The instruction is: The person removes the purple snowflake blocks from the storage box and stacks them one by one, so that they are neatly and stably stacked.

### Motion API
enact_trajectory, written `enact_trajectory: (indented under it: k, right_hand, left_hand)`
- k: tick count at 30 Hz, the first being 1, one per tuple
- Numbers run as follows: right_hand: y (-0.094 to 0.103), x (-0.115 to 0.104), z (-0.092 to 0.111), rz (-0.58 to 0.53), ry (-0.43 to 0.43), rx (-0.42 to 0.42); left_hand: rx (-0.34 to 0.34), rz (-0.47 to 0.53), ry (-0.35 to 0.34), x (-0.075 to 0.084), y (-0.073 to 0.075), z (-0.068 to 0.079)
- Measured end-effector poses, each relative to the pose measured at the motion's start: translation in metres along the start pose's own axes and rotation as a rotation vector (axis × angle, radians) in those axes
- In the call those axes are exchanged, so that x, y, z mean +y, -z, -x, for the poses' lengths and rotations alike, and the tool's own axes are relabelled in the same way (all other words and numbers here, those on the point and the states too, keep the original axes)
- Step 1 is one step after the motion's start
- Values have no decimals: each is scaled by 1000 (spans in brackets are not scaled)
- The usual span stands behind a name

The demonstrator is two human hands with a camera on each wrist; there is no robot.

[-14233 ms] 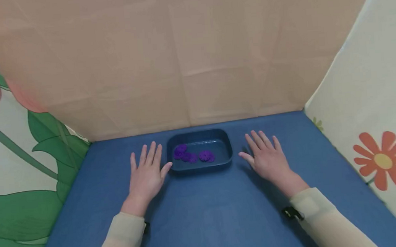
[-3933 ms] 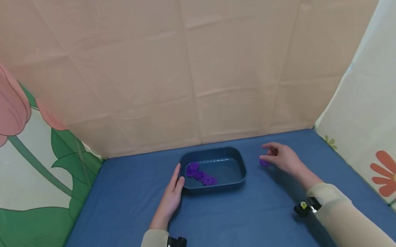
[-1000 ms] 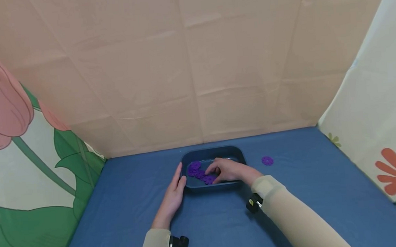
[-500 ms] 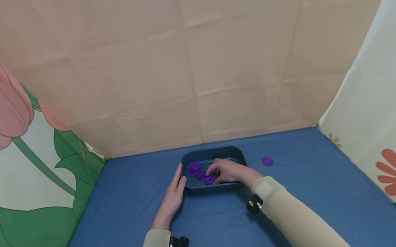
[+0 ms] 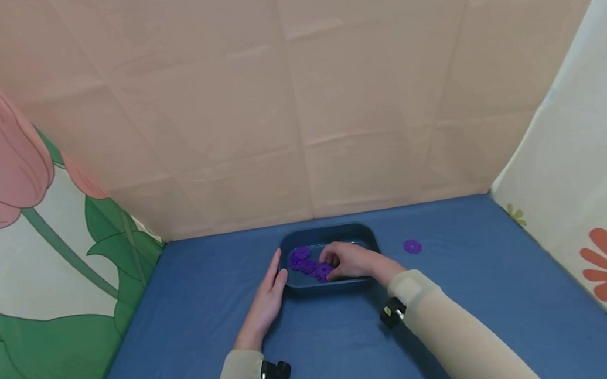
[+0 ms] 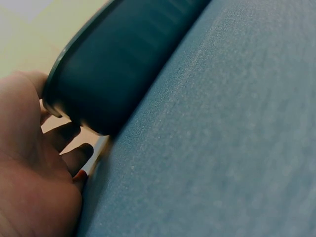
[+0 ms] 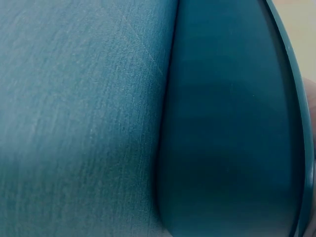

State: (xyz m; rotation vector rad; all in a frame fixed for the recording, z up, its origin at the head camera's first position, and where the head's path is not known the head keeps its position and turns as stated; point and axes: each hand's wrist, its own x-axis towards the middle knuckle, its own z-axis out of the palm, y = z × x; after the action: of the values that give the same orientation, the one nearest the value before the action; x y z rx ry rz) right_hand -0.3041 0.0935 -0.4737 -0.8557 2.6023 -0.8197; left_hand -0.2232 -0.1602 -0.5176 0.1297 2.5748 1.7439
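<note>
A dark blue rectangular tray (image 5: 337, 287) stands on the table with several purple flower-shaped discs (image 5: 300, 256) in its left part. My left hand (image 5: 264, 302) rests against the tray's left end, fingers extended along the wall; the left wrist view has that hand (image 6: 29, 168) beside the tray's outer wall (image 6: 113, 64). Inside the tray, my right hand (image 5: 356, 260) pinches one purple disc (image 5: 323, 272) between thumb and fingers. Only the tray's outer side (image 7: 232, 123) and a sliver of hand appear in the right wrist view; the fingertips are hidden there.
One more purple disc (image 5: 412, 246) lies flat on the blue tablecloth (image 5: 196, 314), right of the tray. A beige cloth (image 5: 225, 130) hangs behind the table. Flower-printed cloths flank it on both sides.
The lone disc at the right, held by my right hand earlier, lies on the table. My right hand has moved into the tray and now lifts a disc slightly. My left hand stays at the tray.
</note>
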Motion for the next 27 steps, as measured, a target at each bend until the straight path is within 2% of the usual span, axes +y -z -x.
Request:
enact_trajectory:
  k: [5, 18, 27]
  right_hand:
    - [3, -1, 0, -45, 11, 49]
    - [4, 2, 1, -126, -68, 199]
    - [7, 1, 5, -110, -25, 321]
  left_hand:
    - [-2, 8, 0, 1, 0, 0]
    - [3, 2, 2, 0, 0, -1]
    - [8, 5, 9, -1, -2, -2]
